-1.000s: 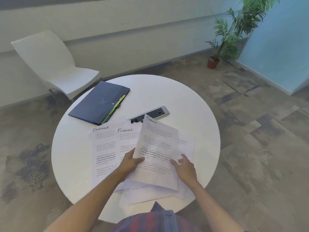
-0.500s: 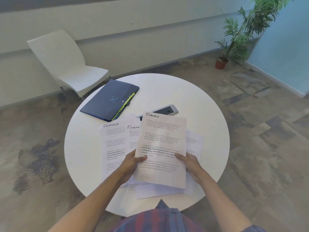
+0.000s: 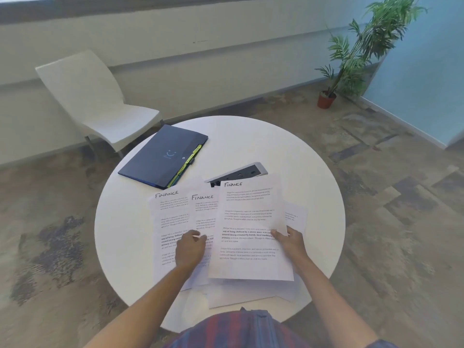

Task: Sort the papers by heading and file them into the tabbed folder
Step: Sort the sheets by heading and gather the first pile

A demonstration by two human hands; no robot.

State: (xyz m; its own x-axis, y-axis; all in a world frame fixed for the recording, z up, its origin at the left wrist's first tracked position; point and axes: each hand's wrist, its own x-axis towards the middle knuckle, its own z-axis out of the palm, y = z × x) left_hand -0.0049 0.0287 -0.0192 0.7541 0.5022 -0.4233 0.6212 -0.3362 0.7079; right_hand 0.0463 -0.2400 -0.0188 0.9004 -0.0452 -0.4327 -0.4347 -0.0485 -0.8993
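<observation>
Papers w/ handwritten "FINANCE" headings lie fanned across the near half of a round white table (image 3: 301, 151). Three headed sheets show: leftmost sheet (image 3: 168, 217) flat on the table, middle sheet (image 3: 204, 209) overlapping it, and top sheet (image 3: 248, 222) furthest right, covering the middle one's right edge. More sheets (image 3: 251, 295) poke out underneath at the near edge, plus a corner at right by the thumb; their headings are hidden.

Right hand (image 3: 288, 241) pinches the top sheet's right edge approx. mid-height, thumb on the printed face, fingers tucked behind; wrist bent slightly inward, forearm running back toward lower right. That edge looks a bit lifted off the pile, but can't say how far.

Left hand (image 3: 189, 249) sits palm down on the middle sheet, fingers curled w/ tips pointing right toward the top sheet's left edge. It isn't clamped round anything I can make out; whether the fingertips nip a paper edge is too blurred to call. Forearm comes in from lower left.

Tabbed folder (image 3: 163, 154), dark blue, lies closed at the far left of the table, yellow-green tabs along its right side, apart from the papers. A white power strip (image 3: 238, 172) sits between folder and papers, partly under the top sheet's upper edge. White chair (image 3: 100, 104) beyond the table, potted plant (image 3: 356, 59) far right.
</observation>
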